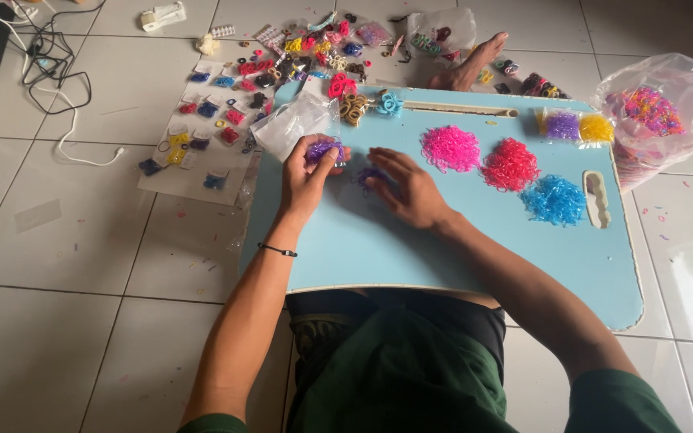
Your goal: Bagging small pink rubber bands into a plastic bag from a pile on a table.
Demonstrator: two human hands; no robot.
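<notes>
My left hand pinches a small bunch of purple rubber bands above the light blue lap table. My right hand lies flat on the table with its fingers spread over a few loose purple bands. A small clear plastic bag sits just beyond my left hand. To the right lie three heaps of tiny bands: pink, red and blue.
Packets of purple and yellow bands lie at the table's far right. A big clear bag of mixed bands rests on the tile floor. Sorted hair ties on a sheet, cables and a bare foot lie beyond.
</notes>
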